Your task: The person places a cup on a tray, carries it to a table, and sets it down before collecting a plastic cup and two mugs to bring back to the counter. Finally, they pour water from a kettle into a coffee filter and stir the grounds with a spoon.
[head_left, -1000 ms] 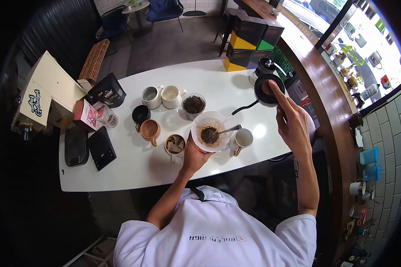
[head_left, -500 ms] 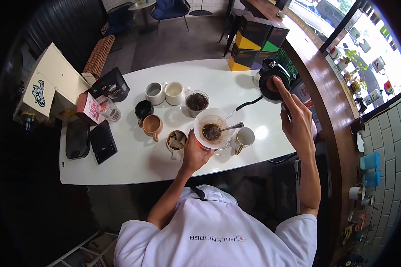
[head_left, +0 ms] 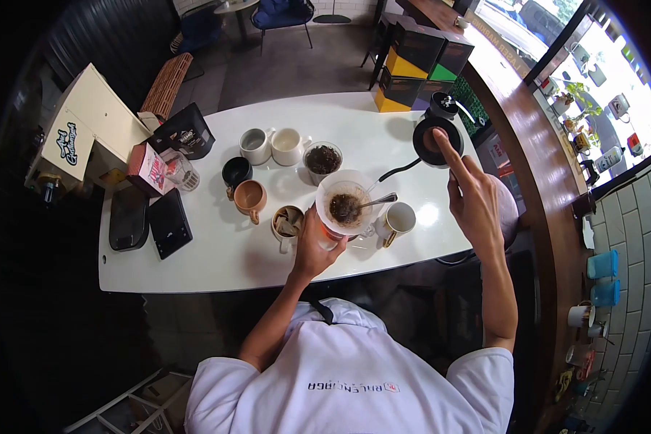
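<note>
My left hand is wrapped round a clear dripper with a white paper filter, which holds wet brown coffee grounds. A metal spoon leans in the filter. My right hand grips a black gooseneck kettle by its handle, index finger stretched over the lid. The kettle's thin spout points at the filter, and a fine stream of water shows at its tip. A glass of dark grounds stands just behind the filter. To its right is a white mug.
On the white table stand a grey mug, a cream mug, a black cup, a brown cup and a mug with papery pieces. Stacked boxes stand behind, a black grinder beyond the kettle.
The kettle and my right hand have shifted slightly left relative to the table. The view has moved a little, and the filter stays in my left hand.
</note>
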Motion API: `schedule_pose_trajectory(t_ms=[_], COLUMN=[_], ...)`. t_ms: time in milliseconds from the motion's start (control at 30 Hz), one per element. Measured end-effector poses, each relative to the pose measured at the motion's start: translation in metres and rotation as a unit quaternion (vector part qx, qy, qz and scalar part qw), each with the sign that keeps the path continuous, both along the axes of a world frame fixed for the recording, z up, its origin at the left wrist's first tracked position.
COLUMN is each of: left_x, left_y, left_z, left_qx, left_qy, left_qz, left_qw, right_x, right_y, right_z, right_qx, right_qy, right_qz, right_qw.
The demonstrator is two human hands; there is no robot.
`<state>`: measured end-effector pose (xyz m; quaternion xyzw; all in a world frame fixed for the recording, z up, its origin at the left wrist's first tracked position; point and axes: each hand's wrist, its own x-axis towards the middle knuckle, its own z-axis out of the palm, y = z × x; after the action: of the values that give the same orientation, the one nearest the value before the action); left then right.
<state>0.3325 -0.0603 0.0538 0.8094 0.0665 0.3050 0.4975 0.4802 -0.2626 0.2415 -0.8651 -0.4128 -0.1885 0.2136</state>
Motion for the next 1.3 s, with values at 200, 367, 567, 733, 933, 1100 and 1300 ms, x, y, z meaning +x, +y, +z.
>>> schedule_pose_trajectory(t_ms=[200, 367, 567, 733, 933, 1100, 1300], left_x=[0.002, 0.009, 0.018, 0.021, 0.021, 0.024, 0.029], left_y=[0.0, 0.0, 0.008, 0.009, 0.007, 0.001, 0.001], left_z=[-0.004, -0.003, -0.024, -0.028, -0.018, -0.007, 0.0], left_qx=[0.004, -0.037, -0.082, -0.1, -0.064, -0.088, -0.081], left_qy=[0.011, 0.009, 0.045, 0.071, 0.078, 0.051, 0.003], left_qz=[-0.016, -0.036, -0.072, -0.075, -0.066, -0.042, -0.042], left_qw=[1.0, 0.999, 0.993, 0.99, 0.993, 0.994, 0.996], right_x=[-0.005, -0.005, -0.002, 0.005, 0.006, 0.01, 0.021], right_y=[-0.001, -0.003, -0.004, -0.007, -0.012, -0.017, -0.031], right_z=[-0.008, -0.012, -0.018, -0.031, -0.038, -0.05, -0.075], right_qx=[-0.049, -0.055, -0.002, 0.032, 0.086, 0.126, 0.193], right_qy=[0.017, 0.013, 0.038, 0.077, 0.213, 0.25, 0.291], right_qz=[-0.01, -0.008, 0.003, 0.004, -0.017, -0.013, -0.009], right_qw=[0.999, 0.998, 0.999, 0.996, 0.973, 0.96, 0.937])
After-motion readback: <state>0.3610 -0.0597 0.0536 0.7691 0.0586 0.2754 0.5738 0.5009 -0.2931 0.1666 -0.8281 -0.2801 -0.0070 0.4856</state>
